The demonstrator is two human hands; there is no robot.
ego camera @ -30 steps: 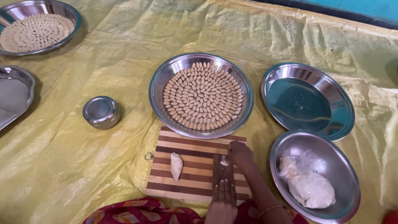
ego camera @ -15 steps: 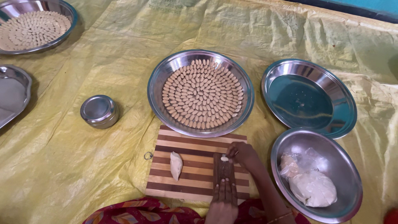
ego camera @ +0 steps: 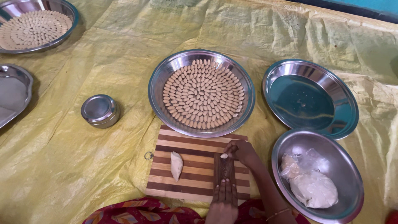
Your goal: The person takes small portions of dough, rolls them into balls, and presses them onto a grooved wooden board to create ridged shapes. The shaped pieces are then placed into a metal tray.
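Note:
A striped wooden cutting board lies in front of me on the yellow sheet. On it lies a small ridged wooden paddle. My left hand lies flat on the paddle's near end, holding it down. My right hand pinches a tiny piece of dough at the paddle's far end. A lump of pale dough sits on the board to the left. Just beyond the board stands a steel plate filled with several small shaped dough pieces set in rings.
An empty steel plate lies at the right; below it a steel bowl holds dough in plastic. A small lidded steel tin sits left. Another filled plate and a steel tray lie at the far left.
My right hand has drawn back from the paddle's middle to its far end, with the small dough piece under its fingertips. The left hand stays on the paddle.

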